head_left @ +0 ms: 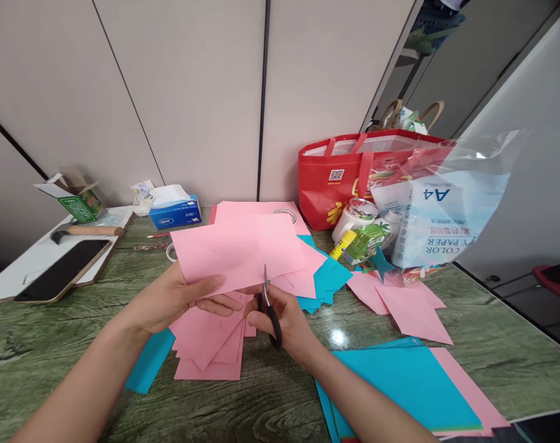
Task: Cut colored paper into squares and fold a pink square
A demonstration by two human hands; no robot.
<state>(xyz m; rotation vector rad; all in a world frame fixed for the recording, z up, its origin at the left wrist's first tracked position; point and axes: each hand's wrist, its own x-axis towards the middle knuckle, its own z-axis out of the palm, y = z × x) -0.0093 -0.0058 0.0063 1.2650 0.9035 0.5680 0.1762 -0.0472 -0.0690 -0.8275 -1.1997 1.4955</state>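
Observation:
My left hand (pixel 188 298) pinches the lower left edge of a pink sheet of paper (pixel 238 252), thumb on top and fingers beneath. My right hand (pixel 284 314) grips black-handled scissors (pixel 274 323). Their blades point away from me and stand at the sheet's lower edge, right of its middle; one blade shows above the paper. Below the hands lies a pile of cut pink pieces (pixel 210 351). A blue piece (pixel 151 363) rests left of that pile, partly under my left forearm. Behind the held sheet are more pink paper and blue pieces (pixel 333 277).
At the right stand a red bag (pixel 321 184), a clear A4 paper packet (pixel 446 215) and a yellow glue stick (pixel 342 245). Blue sheets (pixel 400 381) lie near my right forearm. Leftward are a blue tissue box (pixel 175 212), a hammer (pixel 86 231) and a phone (pixel 63 271).

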